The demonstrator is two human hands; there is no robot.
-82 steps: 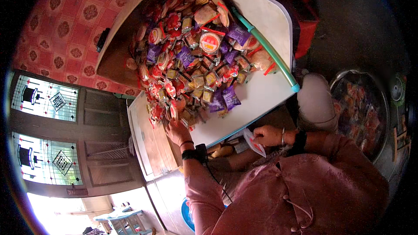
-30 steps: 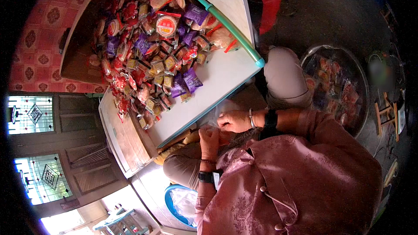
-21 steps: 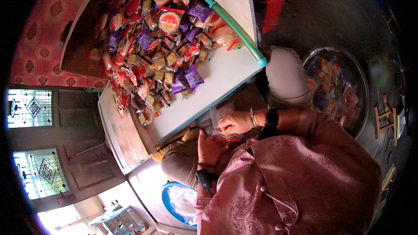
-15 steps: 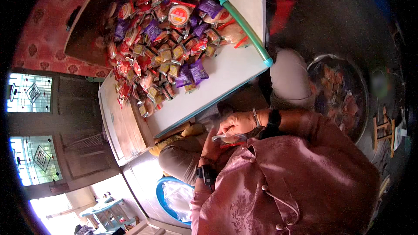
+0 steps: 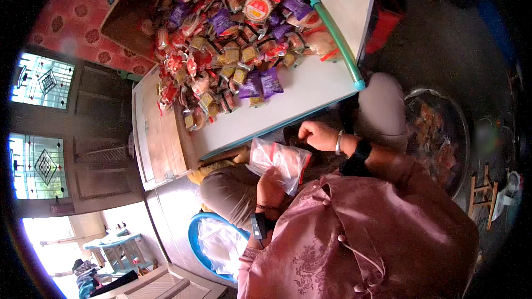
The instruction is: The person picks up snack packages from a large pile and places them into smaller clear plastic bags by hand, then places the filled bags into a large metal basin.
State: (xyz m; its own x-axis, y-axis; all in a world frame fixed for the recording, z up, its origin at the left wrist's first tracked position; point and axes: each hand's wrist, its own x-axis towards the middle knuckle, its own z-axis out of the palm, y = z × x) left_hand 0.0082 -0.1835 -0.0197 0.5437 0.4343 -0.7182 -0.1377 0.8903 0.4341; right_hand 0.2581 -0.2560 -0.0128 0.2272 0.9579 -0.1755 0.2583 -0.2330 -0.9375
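Blue plastic rims a basin (image 5: 193,243) at lower left, while wrapped snacks (image 5: 230,55) heap across the upper middle of the frame. At centre, the person's left hand (image 5: 270,188) grasps a clear bag (image 5: 277,158) near its lower side. The right hand (image 5: 317,134), together with the left half a second ago, is now apart, leaving the bag to one hand; its fingers curl, their contents unclear. A round container (image 5: 429,90) sits at right.

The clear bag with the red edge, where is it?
In the head view's middle, the clear bag is in the left hand, below the white tabletop and left of the right hand.
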